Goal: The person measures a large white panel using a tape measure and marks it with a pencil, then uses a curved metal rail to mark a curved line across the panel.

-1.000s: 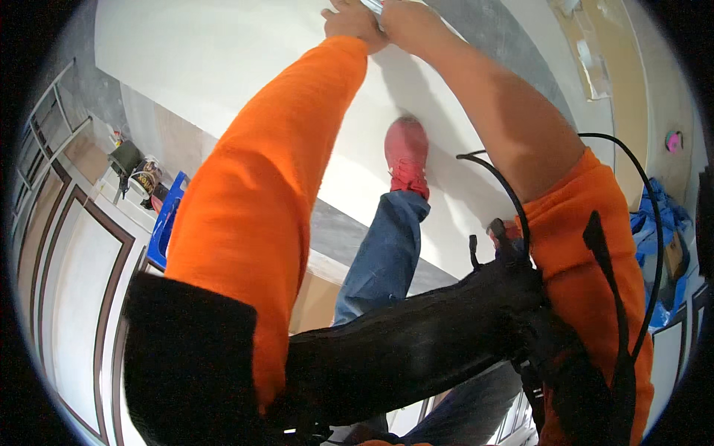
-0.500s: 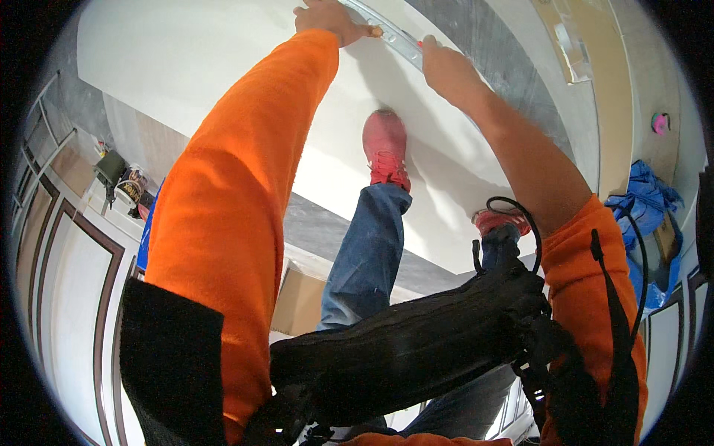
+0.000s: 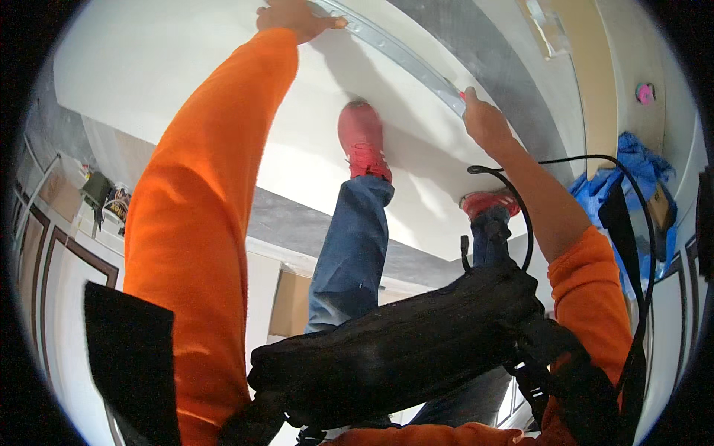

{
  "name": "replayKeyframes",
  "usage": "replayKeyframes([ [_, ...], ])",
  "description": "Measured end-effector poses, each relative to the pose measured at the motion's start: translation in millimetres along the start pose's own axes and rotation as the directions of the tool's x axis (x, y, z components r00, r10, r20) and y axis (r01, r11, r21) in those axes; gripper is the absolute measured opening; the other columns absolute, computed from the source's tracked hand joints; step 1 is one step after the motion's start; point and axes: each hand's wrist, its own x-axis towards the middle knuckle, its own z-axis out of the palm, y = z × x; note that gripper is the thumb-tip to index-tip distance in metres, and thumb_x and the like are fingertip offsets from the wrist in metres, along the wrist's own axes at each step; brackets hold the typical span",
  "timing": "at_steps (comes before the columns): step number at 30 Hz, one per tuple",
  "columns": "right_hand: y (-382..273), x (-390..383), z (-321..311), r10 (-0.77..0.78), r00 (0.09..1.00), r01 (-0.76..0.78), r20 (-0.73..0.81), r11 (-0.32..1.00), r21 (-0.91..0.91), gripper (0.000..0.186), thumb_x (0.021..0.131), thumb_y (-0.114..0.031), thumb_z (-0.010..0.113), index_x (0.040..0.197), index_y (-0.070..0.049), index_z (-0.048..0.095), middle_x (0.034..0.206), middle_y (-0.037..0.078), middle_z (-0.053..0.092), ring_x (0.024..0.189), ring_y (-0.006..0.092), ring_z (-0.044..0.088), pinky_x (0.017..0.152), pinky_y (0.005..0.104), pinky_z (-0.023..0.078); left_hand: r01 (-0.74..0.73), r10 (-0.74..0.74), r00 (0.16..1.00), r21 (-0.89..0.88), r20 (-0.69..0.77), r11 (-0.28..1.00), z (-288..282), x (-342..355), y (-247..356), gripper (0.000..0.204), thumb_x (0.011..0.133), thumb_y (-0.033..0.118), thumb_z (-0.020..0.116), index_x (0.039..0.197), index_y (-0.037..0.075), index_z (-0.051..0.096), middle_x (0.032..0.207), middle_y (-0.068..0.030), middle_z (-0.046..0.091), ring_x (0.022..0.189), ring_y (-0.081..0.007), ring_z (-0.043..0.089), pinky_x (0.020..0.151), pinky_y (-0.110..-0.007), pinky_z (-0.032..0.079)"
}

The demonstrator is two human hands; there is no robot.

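A long grey metal profile (image 3: 394, 48) with punched holes lies across a large white board (image 3: 186, 82). At the top of the view my left hand (image 3: 294, 18) is spread with its thumb against the profile; its upper part is partly cut off by the picture's edge. My right hand (image 3: 487, 123) is closed around a red utility knife (image 3: 462, 95) near the profile's right end. Most of the knife is hidden in the fist. My red shoes (image 3: 360, 134) stand on the board, between my arms.
A black bag (image 3: 394, 349) hangs at my waist, with a black cable (image 3: 580, 157) looping to the right. On the right lie blue plastic sheeting (image 3: 632, 167) and a pink roll (image 3: 645, 93). A green tool (image 3: 95, 192) and a tub (image 3: 117, 202) are at left.
My right hand has slid with the knife along the profile, toward the right and nearer to me. My left hand stays spread at the profile. The whole view has shifted slightly.
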Motion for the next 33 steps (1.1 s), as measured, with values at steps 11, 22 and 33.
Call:
replayKeyframes([
  [11, -23, 12, -24, -0.13, 0.978, 0.145, -0.161, 0.985, 0.089, 0.019, 0.089, -0.01, 0.043, 0.103, 0.002, 0.046, 0.081, 0.024, 0.064, 0.075, 0.0381, 0.066, 0.066, 0.0479, 0.053, -0.275, 0.241, 0.904, -0.05, -0.354, 0.96, 68, -15, -12, 0.128, 0.06, 0.071, 0.069, 0.142, -0.007, 0.01, 0.149, -0.0293, 0.011, 0.14, -0.0364, 0.016, 0.108, -0.043, 0.032],
  [22, -150, 126, -81, -0.275, 0.896, 0.346, -0.348, 0.925, 0.16, 0.021, 0.086, -0.011, 0.048, 0.099, 0.005, 0.051, 0.084, 0.026, 0.064, 0.079, 0.0386, 0.065, 0.069, 0.0472, 0.052, -0.191, 0.154, 0.917, -0.067, -0.368, 0.979, 80, -12, -4, 0.127, 0.061, 0.068, 0.07, 0.141, -0.01, 0.009, 0.149, -0.0302, 0.012, 0.128, -0.0387, 0.04, 0.094, -0.043, 0.045],
  [33, -93, 90, -55, -0.254, 0.929, 0.3, -0.27, 0.943, 0.143, 0.02, 0.09, -0.013, 0.043, 0.1, 0.004, 0.05, 0.086, 0.026, 0.064, 0.078, 0.0407, 0.065, 0.07, 0.0494, 0.052, -0.061, 0.039, 0.992, -0.197, -0.116, 0.979, 45, -39, 28, 0.118, 0.068, 0.048, 0.076, 0.143, -0.01, 0.004, 0.151, -0.0264, 0.005, 0.133, -0.0419, 0.03, 0.102, -0.042, 0.039],
])
